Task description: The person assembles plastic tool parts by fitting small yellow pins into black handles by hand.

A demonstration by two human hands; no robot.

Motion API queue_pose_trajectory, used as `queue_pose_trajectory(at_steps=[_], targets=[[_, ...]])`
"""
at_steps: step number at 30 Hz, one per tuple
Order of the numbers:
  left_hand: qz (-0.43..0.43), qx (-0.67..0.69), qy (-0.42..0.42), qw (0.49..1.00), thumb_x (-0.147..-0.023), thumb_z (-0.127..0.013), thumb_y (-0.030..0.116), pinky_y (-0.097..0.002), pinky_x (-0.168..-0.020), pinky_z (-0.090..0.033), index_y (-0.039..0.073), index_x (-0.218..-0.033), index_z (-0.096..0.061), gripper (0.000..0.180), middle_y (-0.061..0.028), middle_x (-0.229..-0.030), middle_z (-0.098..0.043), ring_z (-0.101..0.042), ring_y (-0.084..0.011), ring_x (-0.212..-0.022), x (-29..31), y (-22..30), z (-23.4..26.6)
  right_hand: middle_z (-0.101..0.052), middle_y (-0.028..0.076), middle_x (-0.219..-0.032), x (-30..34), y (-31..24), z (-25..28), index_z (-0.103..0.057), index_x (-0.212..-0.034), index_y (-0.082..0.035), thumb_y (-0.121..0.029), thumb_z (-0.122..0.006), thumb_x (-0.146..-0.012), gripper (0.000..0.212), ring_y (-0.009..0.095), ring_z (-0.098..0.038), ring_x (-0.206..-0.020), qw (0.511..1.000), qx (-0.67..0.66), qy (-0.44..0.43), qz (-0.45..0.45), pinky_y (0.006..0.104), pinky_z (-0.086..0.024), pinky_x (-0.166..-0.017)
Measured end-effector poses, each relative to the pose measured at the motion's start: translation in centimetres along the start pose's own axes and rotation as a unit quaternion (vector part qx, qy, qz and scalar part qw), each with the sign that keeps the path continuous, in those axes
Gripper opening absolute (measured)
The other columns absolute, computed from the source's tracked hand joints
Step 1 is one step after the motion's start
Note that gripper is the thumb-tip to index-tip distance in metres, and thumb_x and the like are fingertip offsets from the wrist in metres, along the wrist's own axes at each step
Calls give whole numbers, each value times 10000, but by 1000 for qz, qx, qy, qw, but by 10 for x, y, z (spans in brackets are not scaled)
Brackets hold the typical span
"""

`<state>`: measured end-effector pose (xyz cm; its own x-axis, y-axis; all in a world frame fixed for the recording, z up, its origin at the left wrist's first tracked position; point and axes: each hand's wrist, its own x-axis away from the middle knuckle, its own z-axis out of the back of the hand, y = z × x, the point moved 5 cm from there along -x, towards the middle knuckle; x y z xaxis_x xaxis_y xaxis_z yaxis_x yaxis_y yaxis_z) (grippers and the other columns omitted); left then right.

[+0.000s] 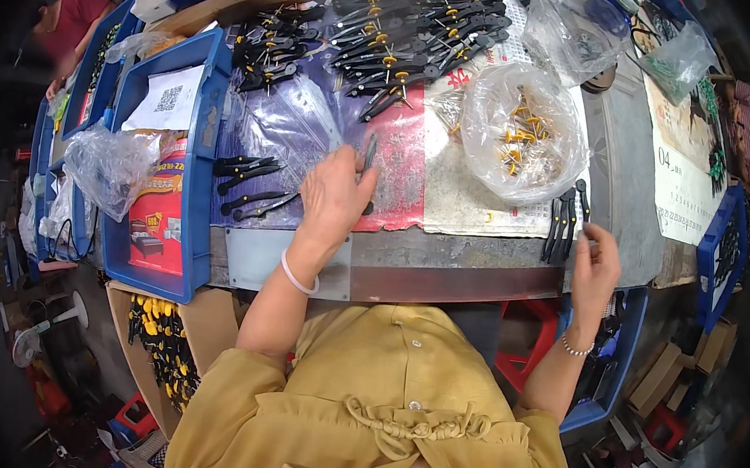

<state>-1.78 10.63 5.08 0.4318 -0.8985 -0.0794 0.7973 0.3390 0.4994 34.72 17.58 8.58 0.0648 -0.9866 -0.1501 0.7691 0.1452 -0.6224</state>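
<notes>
My left hand (334,196) is closed around a slim dark tool part (371,151), whose tip stands up past thumb and forefinger. Most of that part is hidden by the hand. At the table's front right, my right hand (598,264) has its fingertips closed on the lower end of a black tool part (582,199). Beside it lie several similar black parts (557,229) in a row. More black curved parts (257,204) lie to the left of my left hand. Past both hands is a large pile of black hand tools with yellow bits (390,57).
A clear plastic bag (479,163) of yellow-headed metal pieces (527,131) sits right of centre. A blue tray (200,245) with papers stands at left. Below it is a cardboard box (211,327) of black-and-yellow tools. Another person (77,25) is at far left.
</notes>
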Motion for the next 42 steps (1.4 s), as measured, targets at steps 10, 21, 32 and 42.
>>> queue_pose_trajectory(at_steps=[10, 21, 32, 42], targets=[[-11, 58, -32, 998, -767, -655, 149, -449, -645, -448, 14, -875, -546, 205, -176, -824, -594, -584, -376, -736, 12, 6, 0, -576, 151, -907, 21, -73, -77, -570, -989, -16, -53, -628, -790, 210, 346, -584, -802, 978, -52, -173, 100, 384, -469, -663], [-129, 152, 81, 977, -763, -643, 10, -323, -700, -458, -2, -1022, -556, 274, -141, -945, -562, -559, -284, -816, 57, 31, 29, -520, 172, -837, 6, -68, -96, -513, -872, -29, -49, -594, -802, 108, 395, -544, -739, 962, -19, -218, 165, 435, -447, -621], [14, 460, -131, 878, -821, -587, 10, -236, -655, -440, -13, -1002, -589, 182, -74, -871, -583, -548, -124, -705, 80, 35, 1, -615, 77, -792, 41, -90, -89, -582, -1028, 32, -11, -590, -846, 187, 104, -562, -621, 776, -544, -279, -154, 213, -465, -536], [-62, 82, 39, 994, -762, -651, 74, -412, -675, -432, -11, -996, -549, 268, -154, -822, -517, -528, -330, -748, 39, 4, 16, -650, 121, -792, 69, -90, -127, -570, -943, -8, -126, -626, -871, 149, 115, -614, -595, 568, -703, -337, -264, 216, -491, -485]])
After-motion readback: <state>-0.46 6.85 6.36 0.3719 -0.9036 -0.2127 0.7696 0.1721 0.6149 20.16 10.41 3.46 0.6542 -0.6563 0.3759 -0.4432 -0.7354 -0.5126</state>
